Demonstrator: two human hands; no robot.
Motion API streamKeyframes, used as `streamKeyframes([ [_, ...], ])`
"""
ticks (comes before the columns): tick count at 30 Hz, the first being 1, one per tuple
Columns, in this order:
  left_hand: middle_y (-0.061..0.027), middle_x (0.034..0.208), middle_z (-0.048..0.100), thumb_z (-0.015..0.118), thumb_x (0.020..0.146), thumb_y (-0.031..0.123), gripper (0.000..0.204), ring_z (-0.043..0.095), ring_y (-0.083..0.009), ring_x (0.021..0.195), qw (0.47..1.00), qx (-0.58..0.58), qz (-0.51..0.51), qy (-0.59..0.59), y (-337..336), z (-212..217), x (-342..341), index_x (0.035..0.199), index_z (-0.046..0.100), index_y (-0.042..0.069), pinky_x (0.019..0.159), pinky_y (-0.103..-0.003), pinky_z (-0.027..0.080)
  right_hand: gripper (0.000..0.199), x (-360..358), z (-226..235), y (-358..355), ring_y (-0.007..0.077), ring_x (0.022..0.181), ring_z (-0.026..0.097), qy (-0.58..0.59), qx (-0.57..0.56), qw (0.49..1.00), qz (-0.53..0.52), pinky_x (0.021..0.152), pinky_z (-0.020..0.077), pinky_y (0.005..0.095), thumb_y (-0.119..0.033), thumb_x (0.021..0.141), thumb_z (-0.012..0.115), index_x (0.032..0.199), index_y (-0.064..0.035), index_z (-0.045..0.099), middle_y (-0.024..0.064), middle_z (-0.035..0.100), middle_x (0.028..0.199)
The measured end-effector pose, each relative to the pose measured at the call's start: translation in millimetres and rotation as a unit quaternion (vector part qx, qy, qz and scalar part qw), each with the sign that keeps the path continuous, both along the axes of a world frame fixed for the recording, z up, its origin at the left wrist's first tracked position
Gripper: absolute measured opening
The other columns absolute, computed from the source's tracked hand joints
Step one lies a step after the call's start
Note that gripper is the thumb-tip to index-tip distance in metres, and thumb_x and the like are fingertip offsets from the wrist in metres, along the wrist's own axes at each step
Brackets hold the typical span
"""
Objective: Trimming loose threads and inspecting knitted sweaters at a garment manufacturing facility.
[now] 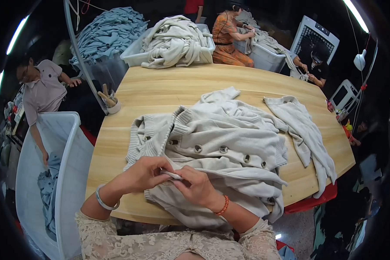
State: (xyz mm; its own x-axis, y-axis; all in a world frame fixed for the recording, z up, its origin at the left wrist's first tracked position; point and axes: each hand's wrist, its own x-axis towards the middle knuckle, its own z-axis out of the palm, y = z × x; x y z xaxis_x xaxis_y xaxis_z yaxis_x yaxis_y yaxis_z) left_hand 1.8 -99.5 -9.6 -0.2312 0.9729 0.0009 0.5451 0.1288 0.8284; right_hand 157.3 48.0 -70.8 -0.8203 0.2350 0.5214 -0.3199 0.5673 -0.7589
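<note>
The left hand (pixel 145 173) and the right hand (pixel 195 185) are close together at the near edge of the desk (pixel 160 89). Both pinch a small fold of a cream cardigan (pixel 223 143) between the fingers. The cardigan lies in a heap on the desk, with its dark buttons facing up. A second cream sweater (pixel 305 130) lies flat on the right, and one sleeve hangs over the edge. A small cup (pixel 112 106) on the left side holds some wooden sticks. A big white bin (pixel 65 173) on the left has blue cloth inside. Behind the desk, a white tub (pixel 132 55) is piled high with cream sweaters (pixel 175 41). Blue clothes (pixel 108 30) are heaped next to it.
</note>
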Motion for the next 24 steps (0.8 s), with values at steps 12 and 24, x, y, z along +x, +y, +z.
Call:
streamKeyframes([
  [12, -0.0021, 0.076, 0.064, 0.071, 0.089, 0.005, 0.010, 0.055, -0.0059, 0.070, 0.989, -0.047, 0.002, -0.139, 13.7, -37.8, -26.6, 0.093, 0.065, -0.001, 0.061, -0.024, 0.046, 0.016, -14.3, -12.0, 11.5, 0.0280, 0.066, 0.065, -0.122, -0.050, 0.991, -0.029, 0.060, 0.0504, 0.0370, -0.016, 0.082, 0.073, 0.093, -0.0047, 0.069, 0.0121, 0.066, 0.076],
  [24, -0.0159, 0.102, 0.056, 0.060, 0.083, 0.001, 0.024, 0.058, -0.0382, 0.095, 0.941, 0.082, 0.117, 0.308, 75.6, -58.6, -30.7, 0.107, 0.060, 0.004, 0.082, -0.046, 0.049, 0.019, -8.2, -39.0, -1.3, 0.0320, 0.064, 0.065, -0.100, 0.017, 0.994, -0.038, 0.060, 0.0520, 0.0414, -0.022, 0.081, 0.070, 0.094, -0.0074, 0.068, 0.0133, 0.064, 0.069],
])
